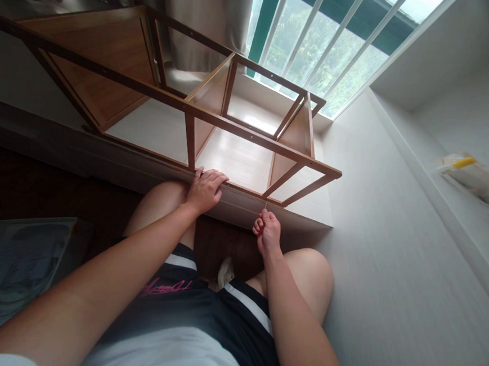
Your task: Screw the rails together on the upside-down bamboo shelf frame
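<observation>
A brown wooden shelf frame point(230, 120) lies on its side across a pale ledge, its shelf boards standing crosswise between the long rails. My left hand point(206, 190) is closed over the frame's near lower rail, beside an upright. Near the frame's right end, my right hand point(267, 229) pinches a thin metal rod point(266, 205) that looks like a hex key. The rod's upper end reaches the near rail; whether it sits in a hole is too small to tell. A solid wooden panel point(105, 58) fills the frame's left end.
The pale ledge point(310, 209) meets a light wall point(370, 224) on the right. A barred window point(321, 36) is behind the frame. At the lower left stands a clear plastic box point(26, 262) with things inside. Blurred items point(467, 171) sit on a shelf at the far right.
</observation>
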Demonstrator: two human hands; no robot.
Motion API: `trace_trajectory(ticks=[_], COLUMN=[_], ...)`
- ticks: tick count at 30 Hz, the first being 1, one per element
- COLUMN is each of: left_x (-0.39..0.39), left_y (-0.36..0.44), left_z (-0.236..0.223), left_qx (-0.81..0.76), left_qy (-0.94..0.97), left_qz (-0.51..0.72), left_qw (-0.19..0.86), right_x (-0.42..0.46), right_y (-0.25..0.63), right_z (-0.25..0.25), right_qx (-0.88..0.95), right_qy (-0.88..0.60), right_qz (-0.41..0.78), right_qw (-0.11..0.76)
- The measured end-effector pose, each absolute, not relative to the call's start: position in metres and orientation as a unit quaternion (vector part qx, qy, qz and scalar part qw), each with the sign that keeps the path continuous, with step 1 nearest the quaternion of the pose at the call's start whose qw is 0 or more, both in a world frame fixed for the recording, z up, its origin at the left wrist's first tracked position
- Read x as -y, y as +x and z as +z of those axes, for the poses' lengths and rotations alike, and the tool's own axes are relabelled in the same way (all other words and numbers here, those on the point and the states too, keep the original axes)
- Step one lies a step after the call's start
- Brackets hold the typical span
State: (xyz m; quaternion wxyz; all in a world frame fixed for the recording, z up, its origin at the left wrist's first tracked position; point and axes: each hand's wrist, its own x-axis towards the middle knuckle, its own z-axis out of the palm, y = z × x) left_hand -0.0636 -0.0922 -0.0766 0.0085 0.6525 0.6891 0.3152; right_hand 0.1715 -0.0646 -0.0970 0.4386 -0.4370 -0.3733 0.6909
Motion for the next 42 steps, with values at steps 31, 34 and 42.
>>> trace_trajectory(ticks=[31,34,42], left_x=[0.091,0.091,0.092], left_y=[-0.062,-0.061,-0.061], left_z=[-0.076,-0.076,-0.075], left_qx=[-0.695,-0.695,-0.696], left_qy=[0.646,0.647,0.646], left_qz=[0.314,0.313,0.312], left_qw=[0.015,0.011,0.014], right_x=[0.053,0.053,0.049], right_y=[0.180,0.179,0.179], right_z=[-0.084,-0.081,-0.067], right_qx=[0.662,0.676,0.714], right_qy=[-0.585,-0.595,-0.606], right_qz=[0.311,0.281,0.210], right_qw=[0.351,0.332,0.282])
